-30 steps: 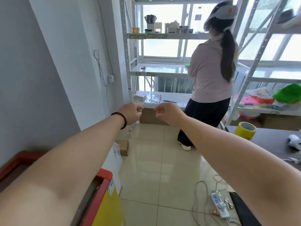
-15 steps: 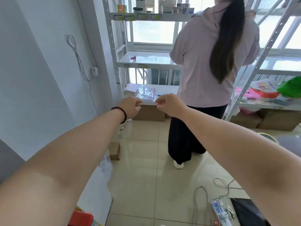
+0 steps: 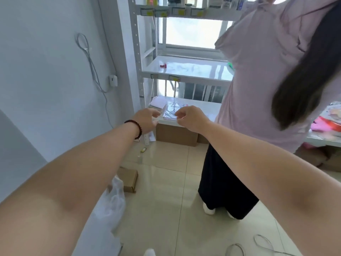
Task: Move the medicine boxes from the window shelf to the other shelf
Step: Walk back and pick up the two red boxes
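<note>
Small medicine boxes (image 3: 228, 4) stand in a row on the top board of the white window shelf (image 3: 184, 13), far above my hands. My left hand (image 3: 147, 120), with a dark bead bracelet at the wrist, reaches forward empty with its fingers loosely spread. Beside it, my right hand (image 3: 190, 118) is held out with curled fingers and nothing in it. Both hover just in front of the lowest board, close to a stack of clear-wrapped packets (image 3: 172, 110). A second shelf (image 3: 324, 140) shows at the right edge.
A person in a pink top (image 3: 267, 71) and dark skirt stands right of my hands, covering the shelf's right half. A red item (image 3: 163, 65) lies on the middle board. On the floor are a cardboard box (image 3: 129, 179), a plastic bag (image 3: 114, 200) and cables (image 3: 258, 244).
The view has come much closer to the window shelf and the person. Both hands have travelled forward with it, and my left fist has loosened into spread fingers.
</note>
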